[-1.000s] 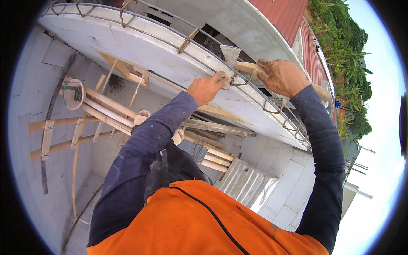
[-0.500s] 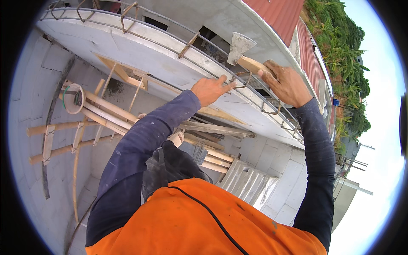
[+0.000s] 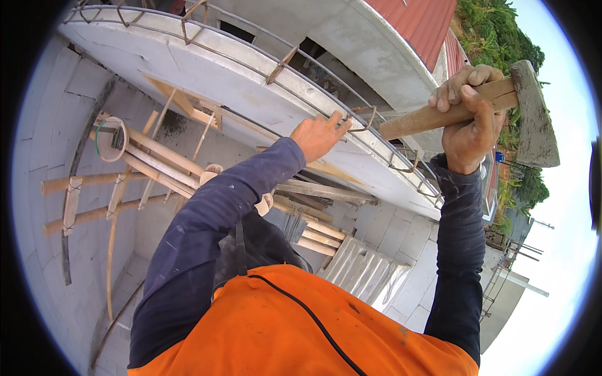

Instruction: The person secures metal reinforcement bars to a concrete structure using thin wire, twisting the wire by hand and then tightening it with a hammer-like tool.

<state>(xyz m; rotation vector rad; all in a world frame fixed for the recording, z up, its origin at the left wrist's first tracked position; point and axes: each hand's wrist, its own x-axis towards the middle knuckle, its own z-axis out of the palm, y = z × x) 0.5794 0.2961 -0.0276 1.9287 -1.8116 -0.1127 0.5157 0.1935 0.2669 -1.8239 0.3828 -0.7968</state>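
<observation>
The right hand (image 3: 473, 143) is wrapped tight around a hatchet-shaped tool with a brown wooden handle (image 3: 411, 122) and a wide, dull grey metal head (image 3: 536, 119). It's up in the air, past the long white wall (image 3: 207, 70). The left hand (image 3: 318, 136) is well apart from it, by a thin, rusty bent metal rod (image 3: 371, 119); I can't tell if its fingers pinch anything. I think the tool is hard and stiff, heaviest at the head, not easy to break. Best to hold the handle, away from the edge.
</observation>
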